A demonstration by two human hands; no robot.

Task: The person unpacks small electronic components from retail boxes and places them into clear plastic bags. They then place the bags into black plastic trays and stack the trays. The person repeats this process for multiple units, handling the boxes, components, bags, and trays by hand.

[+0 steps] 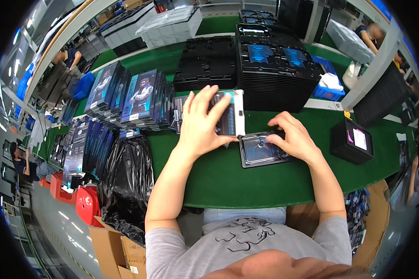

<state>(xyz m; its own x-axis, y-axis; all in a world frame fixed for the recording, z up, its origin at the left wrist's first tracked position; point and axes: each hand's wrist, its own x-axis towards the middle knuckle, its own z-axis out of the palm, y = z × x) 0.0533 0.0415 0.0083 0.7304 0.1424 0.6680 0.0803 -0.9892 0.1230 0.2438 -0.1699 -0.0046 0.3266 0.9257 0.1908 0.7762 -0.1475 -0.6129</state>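
Observation:
My left hand (pixel 200 123) is closed around a dark printed box (pixel 226 116) with a white edge strip, its thumb along the near side and its fingers over the top. My right hand (pixel 295 139) is over the right part of a shallow black plastic tray (pixel 265 162) lying on the green table (pixel 228 186). Thumb and fingers of that hand are apart, the thumb over the tray. Something clear and shiny with dark bluish contents (pixel 258 151) sits in the tray, partly hidden by the thumb. The box stands just beyond the tray's left corner.
Tall stacks of black trays (pixel 277 69) rise behind my hands. Several printed boxes (pixel 142 95) stand at the left, above a black plastic bag (pixel 128 162). Small black trays (pixel 351 142) are stacked at the right, and a blue bin (pixel 330 90) stands farther back.

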